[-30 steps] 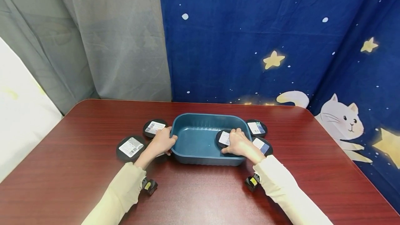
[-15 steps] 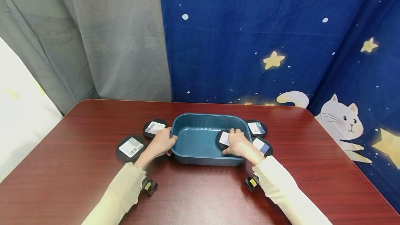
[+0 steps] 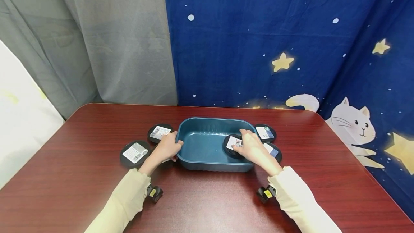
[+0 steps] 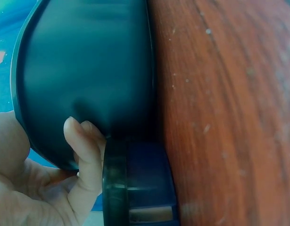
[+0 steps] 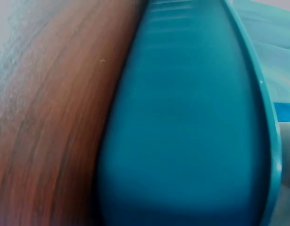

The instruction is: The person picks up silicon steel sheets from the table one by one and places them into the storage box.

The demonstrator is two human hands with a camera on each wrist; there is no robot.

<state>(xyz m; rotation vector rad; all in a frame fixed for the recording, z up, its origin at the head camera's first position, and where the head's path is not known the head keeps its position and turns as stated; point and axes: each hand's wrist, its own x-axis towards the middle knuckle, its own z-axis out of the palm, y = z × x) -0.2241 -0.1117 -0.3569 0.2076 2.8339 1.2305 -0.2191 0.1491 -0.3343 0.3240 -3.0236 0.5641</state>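
Observation:
A blue-green rectangular plastic bin stands on the table. My left hand grips its left rim, thumb over the edge; in the left wrist view the fingers lie against the outer wall, beside a dark round container. Inside the bin at its right end lies a round black container with a white label. My right hand is over that container's right side, fingers loosely extended; whether it touches it I cannot tell. In the right wrist view the bin's wall hides nearly all of the hand.
Left of the bin lie round black containers, one at the back and one nearer, plus another mostly under my left hand. Two more, back and front, sit close to the bin's right side. Curtains hang behind the table.
My right hand has loosened from the container in the bin and shifted slightly right, so more of its label shows. The left hand and the bin have stayed in place.

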